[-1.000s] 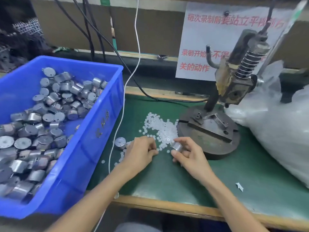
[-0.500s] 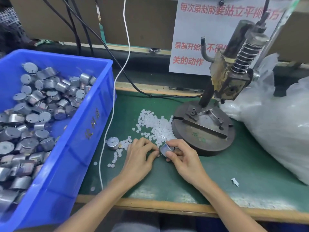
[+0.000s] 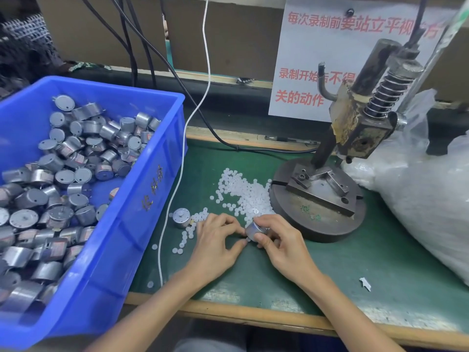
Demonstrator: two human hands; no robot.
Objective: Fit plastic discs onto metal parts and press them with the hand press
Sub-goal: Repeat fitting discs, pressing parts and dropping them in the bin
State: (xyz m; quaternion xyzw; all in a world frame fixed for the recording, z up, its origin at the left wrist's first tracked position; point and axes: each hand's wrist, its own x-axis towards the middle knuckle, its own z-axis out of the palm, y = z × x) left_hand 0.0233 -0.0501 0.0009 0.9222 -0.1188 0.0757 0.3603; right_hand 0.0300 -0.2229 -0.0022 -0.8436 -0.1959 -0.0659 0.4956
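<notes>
While the right hand (image 3: 281,241) grips a metal part (image 3: 254,231) at lower centre and the left hand (image 3: 215,241) touches it, whether pinching one of the plastic discs (image 3: 243,190) cannot be told, the hand press (image 3: 327,196) at right stands unloaded, so pressing seems not yet begun.

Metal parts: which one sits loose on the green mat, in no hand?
The metal part beside the white cable, left of the left hand; the rest lie in the blue bin or right hand.

Green-matted bench (image 3: 380,262) w/ wood edge (image 3: 253,316), brown wall panel (image 3: 228,34) behind.
</notes>
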